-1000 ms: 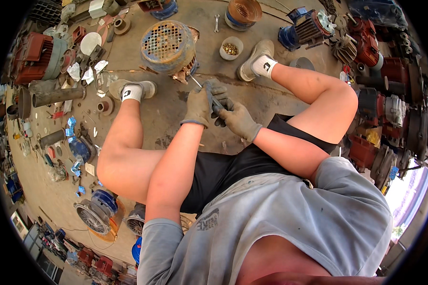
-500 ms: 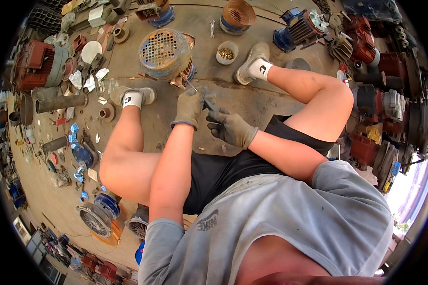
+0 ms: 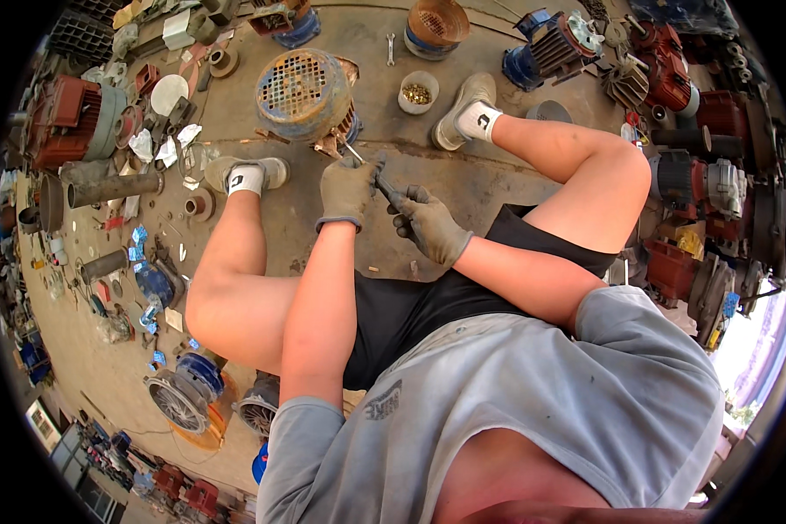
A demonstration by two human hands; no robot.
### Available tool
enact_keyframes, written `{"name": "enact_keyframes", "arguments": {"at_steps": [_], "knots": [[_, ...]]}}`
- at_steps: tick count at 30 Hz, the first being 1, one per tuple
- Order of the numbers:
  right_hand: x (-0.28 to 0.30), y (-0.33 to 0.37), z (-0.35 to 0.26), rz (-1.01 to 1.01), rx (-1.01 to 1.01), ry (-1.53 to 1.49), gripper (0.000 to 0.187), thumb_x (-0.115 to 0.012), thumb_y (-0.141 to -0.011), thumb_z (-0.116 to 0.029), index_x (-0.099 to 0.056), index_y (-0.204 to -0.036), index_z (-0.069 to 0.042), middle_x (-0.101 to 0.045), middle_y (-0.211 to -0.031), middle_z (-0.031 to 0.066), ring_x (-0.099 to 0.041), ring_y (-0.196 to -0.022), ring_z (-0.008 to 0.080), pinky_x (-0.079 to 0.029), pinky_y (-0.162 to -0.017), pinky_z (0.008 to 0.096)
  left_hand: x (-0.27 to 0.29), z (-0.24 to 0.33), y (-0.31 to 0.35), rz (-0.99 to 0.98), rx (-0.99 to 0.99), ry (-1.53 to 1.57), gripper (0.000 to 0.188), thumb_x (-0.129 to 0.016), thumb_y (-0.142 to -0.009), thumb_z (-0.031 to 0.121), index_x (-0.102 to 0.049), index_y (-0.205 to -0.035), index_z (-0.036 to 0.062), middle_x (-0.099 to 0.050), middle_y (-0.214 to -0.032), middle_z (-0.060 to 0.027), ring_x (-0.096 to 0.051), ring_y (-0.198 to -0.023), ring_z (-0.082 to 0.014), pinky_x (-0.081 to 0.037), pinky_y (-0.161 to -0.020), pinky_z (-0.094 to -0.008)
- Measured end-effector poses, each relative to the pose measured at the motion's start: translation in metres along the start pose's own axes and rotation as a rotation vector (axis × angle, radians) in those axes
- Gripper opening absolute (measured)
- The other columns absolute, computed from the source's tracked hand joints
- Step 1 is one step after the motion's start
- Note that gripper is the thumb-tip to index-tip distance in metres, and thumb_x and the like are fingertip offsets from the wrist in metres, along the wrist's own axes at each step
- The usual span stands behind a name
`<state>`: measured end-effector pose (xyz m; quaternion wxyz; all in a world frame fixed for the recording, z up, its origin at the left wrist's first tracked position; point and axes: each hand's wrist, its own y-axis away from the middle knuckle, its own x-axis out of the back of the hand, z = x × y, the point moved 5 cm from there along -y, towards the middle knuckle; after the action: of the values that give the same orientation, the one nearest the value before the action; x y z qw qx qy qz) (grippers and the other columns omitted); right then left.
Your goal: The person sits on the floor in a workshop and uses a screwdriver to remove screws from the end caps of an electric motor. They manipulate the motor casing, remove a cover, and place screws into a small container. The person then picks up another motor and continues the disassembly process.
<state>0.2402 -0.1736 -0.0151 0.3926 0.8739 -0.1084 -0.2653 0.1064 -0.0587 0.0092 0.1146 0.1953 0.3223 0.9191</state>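
Your left hand (image 3: 348,190), in a dirty work glove, is closed with its fingers curled in, and a thin metal rod (image 3: 355,153) sticks out past its far side. Your gloved right hand (image 3: 434,229), just to the right and a little closer to you, pinches a dark tool (image 3: 388,186) between thumb and fingers, its far end reaching up beside the left hand. You cannot tell whether the rod and the dark tool are one piece.

Just beyond your left hand stands a rusty motor (image 3: 299,92) with a round mesh cover, on the floor (image 3: 279,236) between and ahead of your feet. The rod points at its lower edge; whether it touches is too small to tell.

To the motor's right, near your right shoe (image 3: 450,127), sits a white tub (image 3: 417,106) holding small brass-coloured pieces. Past that lie a wrench (image 3: 390,50) and a rusty pot (image 3: 438,37), with a ribbed motor (image 3: 556,50) farther right. Off to your left, well apart from your hands, are a long pipe (image 3: 118,189), a white disc (image 3: 168,94) and a red motor (image 3: 65,105).
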Motion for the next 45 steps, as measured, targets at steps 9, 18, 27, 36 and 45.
{"name": "enact_keyframes", "arguments": {"at_steps": [9, 18, 27, 36, 45], "knots": [[-0.023, 0.015, -0.008, -0.004, -0.100, -0.016, 0.039, -0.048, -0.112, -0.044, -0.063, -0.124, -0.010, -0.060, -0.084, 0.0020, -0.051, -0.066, 0.0125, -0.042, -0.061, 0.0270, 0.000, -0.042, -0.023, -0.079, 0.013, 0.550, 0.024, -0.061, -0.106, 0.018, -0.071, -0.108, -0.0039, -0.076, -0.096, -0.0127, -0.072, -0.075, -0.0184, -0.059, -0.066, -0.0321], [0.000, -0.001, 0.001, -0.246, -0.281, -0.197, 0.030, -0.063, -0.107, -0.030, -0.059, -0.126, -0.007, -0.064, -0.092, 0.0026, -0.056, -0.071, 0.0121, -0.048, -0.065, 0.0295, 0.000, -0.009, -0.004, -0.170, 0.100, 0.740, 0.018, -0.069, -0.099, 0.014, -0.074, -0.102, -0.0029, -0.075, -0.086, -0.0087, -0.068, -0.064, -0.0158, -0.059, -0.064, -0.0314], [-0.015, -0.003, -0.013, -0.115, 0.139, 0.329, 0.029, -0.053, -0.111, -0.034, -0.061, -0.117, -0.007, -0.061, -0.082, 0.0022, -0.054, -0.065, 0.0120, -0.048, -0.059, 0.0294, 0.011, -0.032, -0.018, -0.024, 0.038, 0.537, 0.018, -0.061, -0.103, 0.011, -0.072, -0.108, -0.0026, -0.078, -0.094, -0.0122, -0.075, -0.079, -0.0187, -0.061, -0.067, -0.0319], [-0.003, -0.026, -0.020, 0.096, 0.487, 0.815, 0.042, -0.050, -0.111, -0.039, -0.066, -0.116, -0.001, -0.065, -0.074, 0.0077, -0.065, -0.068, 0.0173, -0.051, -0.061, 0.0338, -0.008, -0.026, -0.028, -0.075, -0.051, 0.707, 0.024, -0.057, -0.108, 0.014, -0.069, -0.112, -0.0059, -0.077, -0.097, -0.0159, -0.074, -0.078, -0.0225, -0.063, -0.077, -0.0348], [-0.017, -0.031, -0.013, -0.338, -0.064, 0.063, 0.038, -0.042, -0.112, -0.032, -0.070, -0.112, -0.007, -0.062, -0.068, 0.0019, -0.054, -0.051, 0.0158, -0.041, -0.048, 0.0319, -0.001, -0.016, -0.011, -0.017, -0.049, 0.614, 0.022, -0.059, -0.106, 0.012, -0.073, -0.096, -0.0007, -0.078, -0.086, -0.0103, -0.068, -0.068, -0.0138, -0.053, -0.061, -0.0298]]}}
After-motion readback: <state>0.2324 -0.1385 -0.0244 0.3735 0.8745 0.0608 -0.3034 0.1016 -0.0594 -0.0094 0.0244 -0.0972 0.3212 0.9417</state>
